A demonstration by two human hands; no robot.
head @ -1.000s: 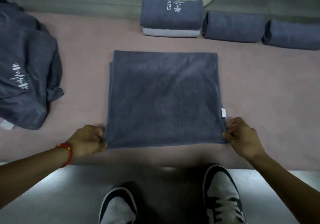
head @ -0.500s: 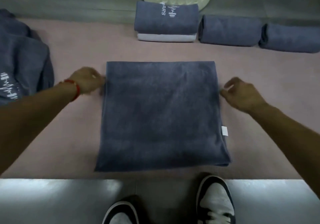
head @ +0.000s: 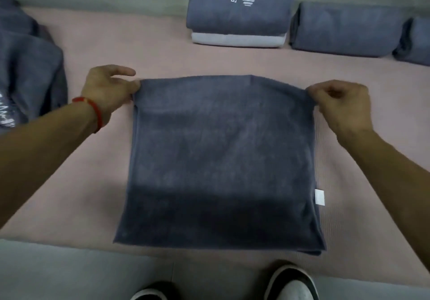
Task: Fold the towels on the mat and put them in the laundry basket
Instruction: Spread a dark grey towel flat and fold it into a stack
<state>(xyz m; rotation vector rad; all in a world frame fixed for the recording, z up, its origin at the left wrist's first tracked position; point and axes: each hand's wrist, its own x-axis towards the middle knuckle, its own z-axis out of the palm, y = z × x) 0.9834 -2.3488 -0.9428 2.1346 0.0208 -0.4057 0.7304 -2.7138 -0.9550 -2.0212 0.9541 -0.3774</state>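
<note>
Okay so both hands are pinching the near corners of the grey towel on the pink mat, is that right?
Not quite. The head view shows the left hand and right hand pinching the far corners of the grey towel, the ones away from the person. It does lie on the pink mat.

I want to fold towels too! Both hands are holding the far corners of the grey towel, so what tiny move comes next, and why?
Probably bring both corners toward the near edge, folding the towel in half. The left hand and right hand each pinch a far corner, slightly lifted, while the near edge lies flat on the mat. The folded towels beyond are narrower.
</note>
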